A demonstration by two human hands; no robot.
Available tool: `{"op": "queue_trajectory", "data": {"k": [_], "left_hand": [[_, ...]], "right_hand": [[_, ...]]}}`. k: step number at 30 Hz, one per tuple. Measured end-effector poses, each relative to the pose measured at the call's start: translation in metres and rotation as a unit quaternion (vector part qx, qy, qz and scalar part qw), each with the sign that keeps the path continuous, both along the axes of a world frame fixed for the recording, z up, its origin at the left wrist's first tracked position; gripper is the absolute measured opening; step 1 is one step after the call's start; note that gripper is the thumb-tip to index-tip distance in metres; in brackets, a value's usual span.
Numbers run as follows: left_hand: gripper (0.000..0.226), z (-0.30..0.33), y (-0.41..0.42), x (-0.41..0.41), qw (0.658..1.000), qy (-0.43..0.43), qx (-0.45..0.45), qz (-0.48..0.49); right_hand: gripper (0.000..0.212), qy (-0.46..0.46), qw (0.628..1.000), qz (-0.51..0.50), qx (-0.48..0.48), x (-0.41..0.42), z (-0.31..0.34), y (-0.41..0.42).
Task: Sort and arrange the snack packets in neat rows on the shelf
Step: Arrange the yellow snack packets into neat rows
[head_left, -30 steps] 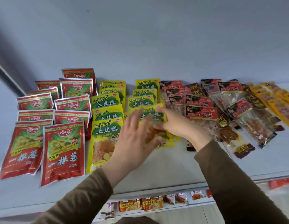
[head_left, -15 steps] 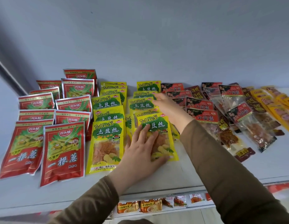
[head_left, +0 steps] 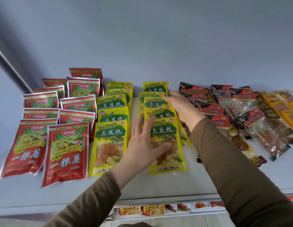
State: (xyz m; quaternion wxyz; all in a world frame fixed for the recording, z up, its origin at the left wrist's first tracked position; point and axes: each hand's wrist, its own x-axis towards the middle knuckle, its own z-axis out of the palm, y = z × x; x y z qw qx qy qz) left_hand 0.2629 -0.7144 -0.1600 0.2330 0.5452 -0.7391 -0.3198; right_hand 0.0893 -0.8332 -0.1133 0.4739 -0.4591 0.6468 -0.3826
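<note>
Two overlapping rows of yellow TuDouSi packets lie mid-shelf. My left hand (head_left: 145, 145) lies flat, fingers spread, on the front packet of the right yellow row (head_left: 171, 154). My right hand (head_left: 180, 107) has straight fingers and touches the right edge of that row (head_left: 154, 102) further back. The left yellow row (head_left: 109, 133) lies alongside, untouched. Red packets (head_left: 65, 151) sit in two rows on the left. Red-and-black packets (head_left: 208, 107) lie loosely overlapped to the right of my right hand.
Clear-windowed packets (head_left: 264, 133) and orange-yellow packets (head_left: 283, 105) lie jumbled at the far right. The white shelf (head_left: 175, 185) has bare surface along its front edge. A lower shelf (head_left: 159, 210) holds small packets. A grey wall backs the shelf.
My left hand slid the front yellow packet down toward the shelf's front and stays flat on it. My right hand moved from that packet back to the rear packets' right edge.
</note>
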Motion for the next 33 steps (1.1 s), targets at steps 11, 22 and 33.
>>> {"op": "queue_trajectory", "data": {"k": [11, 22, 33], "left_hand": [[0.105, 0.020, -0.056, -0.010, 0.954, 0.226, 0.166, 0.104], [0.113, 0.011, -0.099, -0.023, 0.972, 0.174, 0.105, 0.121], [0.072, 0.013, 0.027, -0.002, 0.953, -0.176, -0.211, -0.130]], "right_hand": [[0.048, -0.041, 0.999, 0.009, -0.021, -0.004, -0.002, 0.008], [0.067, -0.092, 0.995, -0.023, -0.044, 0.016, -0.018, 0.007], [0.047, 0.135, 0.977, 0.063, -0.150, -0.008, -0.023, 0.024]]}}
